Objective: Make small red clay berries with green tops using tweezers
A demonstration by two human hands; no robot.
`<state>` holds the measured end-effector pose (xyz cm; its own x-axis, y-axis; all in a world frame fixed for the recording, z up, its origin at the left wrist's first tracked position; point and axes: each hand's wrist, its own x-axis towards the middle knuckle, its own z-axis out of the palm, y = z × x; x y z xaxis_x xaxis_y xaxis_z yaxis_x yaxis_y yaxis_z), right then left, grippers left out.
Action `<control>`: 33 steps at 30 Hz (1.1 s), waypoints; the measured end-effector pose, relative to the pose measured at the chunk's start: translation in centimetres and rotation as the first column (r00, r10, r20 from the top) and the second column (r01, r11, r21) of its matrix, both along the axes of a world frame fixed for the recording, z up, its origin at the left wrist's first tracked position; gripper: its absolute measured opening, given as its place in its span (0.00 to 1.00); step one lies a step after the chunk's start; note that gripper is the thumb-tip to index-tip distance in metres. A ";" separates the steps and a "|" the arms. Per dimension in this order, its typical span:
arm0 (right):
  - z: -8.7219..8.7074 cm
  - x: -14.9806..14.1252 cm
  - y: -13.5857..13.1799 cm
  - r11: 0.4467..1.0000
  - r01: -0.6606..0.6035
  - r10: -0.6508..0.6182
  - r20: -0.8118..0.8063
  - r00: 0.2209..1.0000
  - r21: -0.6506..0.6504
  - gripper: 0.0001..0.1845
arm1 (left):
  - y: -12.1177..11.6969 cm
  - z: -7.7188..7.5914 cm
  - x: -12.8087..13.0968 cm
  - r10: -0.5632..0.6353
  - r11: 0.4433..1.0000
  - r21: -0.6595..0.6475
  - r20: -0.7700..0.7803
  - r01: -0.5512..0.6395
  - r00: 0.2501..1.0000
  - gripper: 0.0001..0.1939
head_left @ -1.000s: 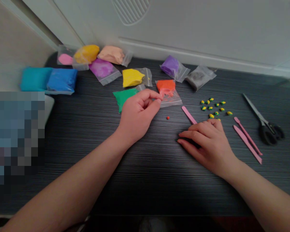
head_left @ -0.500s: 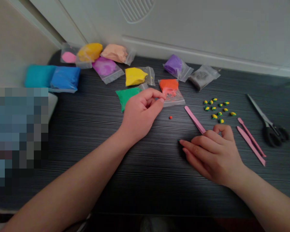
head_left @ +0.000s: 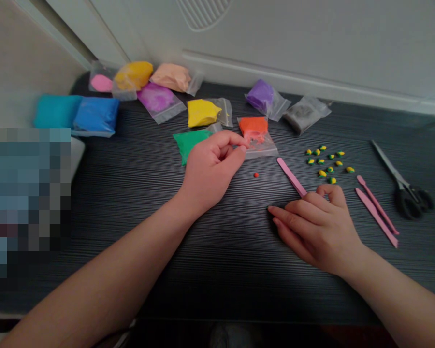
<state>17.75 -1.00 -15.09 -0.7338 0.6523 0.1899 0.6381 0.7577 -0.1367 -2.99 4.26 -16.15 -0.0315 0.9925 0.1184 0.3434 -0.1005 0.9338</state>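
My left hand [head_left: 210,169] lies on the dark table [head_left: 217,261] with its fingers curled. Its thumb and forefinger pinch the near left edge of the clear bag of orange clay [head_left: 255,135]. A tiny red clay ball [head_left: 255,175] sits just right of that hand. My right hand [head_left: 317,224] rests palm down, long fingers stretched flat toward the left, forefinger bent. It touches the near end of a pink flat stick [head_left: 290,175]. Several small yellow and green clay pieces [head_left: 328,162] lie just beyond it.
Bags of clay lie across the back: green [head_left: 188,142], yellow [head_left: 203,112], purple [head_left: 263,96], grey [head_left: 304,116], magenta [head_left: 155,99], peach [head_left: 172,76], blue [head_left: 96,115]. Two pink modelling tools [head_left: 377,210] and black scissors [head_left: 402,186] are at the right. A wall runs behind.
My right hand drew back toward me a little and its forefinger curled, uncovering more of the pink stick and the clay pieces. My left hand kept its pinch.
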 end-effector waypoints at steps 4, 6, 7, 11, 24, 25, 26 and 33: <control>-0.1 0.0 -0.1 0.999 -0.032 0.032 -0.009 0.999 -0.020 0.12 | 0.0 0.0 0.0 -0.006 1.000 -0.004 -0.005 0.006 1.000 0.06; -0.1 0.0 -0.1 0.999 -0.030 0.030 -0.001 1.000 -0.020 0.13 | 0.0 -0.1 0.0 -0.006 1.000 -0.003 -0.011 0.006 1.000 0.06; -0.1 0.0 0.0 1.000 -0.020 0.020 0.000 1.000 -0.015 0.13 | 0.0 -0.1 0.0 -0.005 1.000 0.000 -0.010 0.005 1.000 0.06; -0.1 0.2 0.4 0.999 0.030 -0.029 -0.030 0.999 0.012 0.15 | 0.0 -0.1 0.0 -0.007 1.000 0.002 0.004 0.007 1.000 0.06; -0.1 0.2 0.4 0.997 -0.006 0.002 -0.055 0.998 -0.071 0.11 | 0.0 0.0 0.0 -0.004 1.000 0.003 -0.004 0.004 1.000 0.06; -0.1 0.2 0.5 0.998 0.006 -0.009 -0.052 0.999 -0.062 0.11 | 0.0 0.0 0.0 -0.004 1.000 0.004 -0.005 0.004 1.000 0.06; -0.1 0.2 0.5 0.999 0.015 -0.017 -0.052 0.998 -0.052 0.11 | 0.0 0.0 0.0 -0.002 1.000 0.005 -0.007 0.002 1.000 0.06; 0.0 0.3 0.4 1.000 0.023 -0.024 -0.055 0.998 -0.020 0.11 | 0.0 -0.1 0.0 -0.001 1.000 0.003 -0.001 0.001 1.000 0.06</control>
